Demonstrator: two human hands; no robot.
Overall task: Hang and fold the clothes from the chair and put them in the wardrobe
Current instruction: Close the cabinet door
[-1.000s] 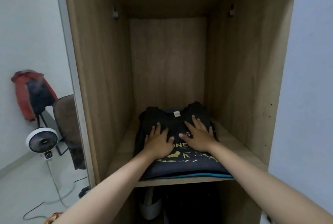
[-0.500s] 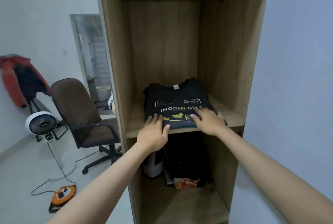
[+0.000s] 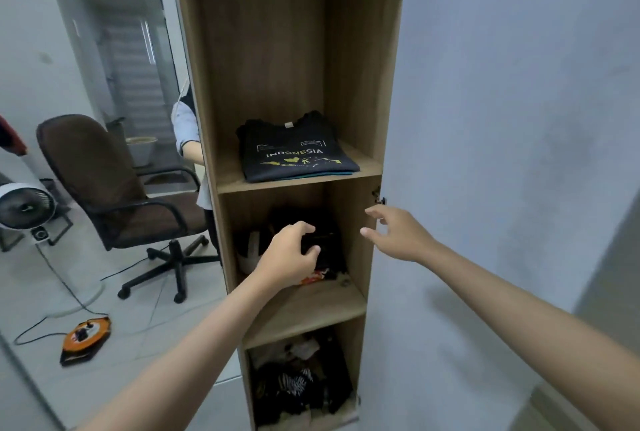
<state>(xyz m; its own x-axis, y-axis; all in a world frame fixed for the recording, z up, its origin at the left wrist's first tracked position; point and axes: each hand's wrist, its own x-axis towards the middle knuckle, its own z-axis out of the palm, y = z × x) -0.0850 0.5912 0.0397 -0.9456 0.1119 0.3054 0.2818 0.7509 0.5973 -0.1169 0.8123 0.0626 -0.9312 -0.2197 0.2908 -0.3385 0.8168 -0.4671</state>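
A folded dark T-shirt (image 3: 296, 151) with yellow print lies on a shelf of the tall wooden wardrobe (image 3: 360, 60). A thin teal garment edge shows beneath it. My left hand (image 3: 289, 255) hovers in front of the shelf below, fingers loosely curled, holding nothing. My right hand (image 3: 394, 231) floats near the wardrobe's right edge with fingers spread and relaxed, empty. Both hands are clear of the shirt. The brown office chair (image 3: 114, 184) seen at the left holds no clothes.
The left side is a mirror on the wardrobe door, reflecting the chair, a white fan (image 3: 24, 207), an orange cable reel (image 3: 85, 337) with its cord on the floor, and a person. Dark items fill the lower shelves (image 3: 301, 385). A plain wall (image 3: 519, 119) stands to the right.
Both hands have lifted off the folded shirt and drawn back and down. My view has pulled away from the wardrobe, showing the lower shelves.
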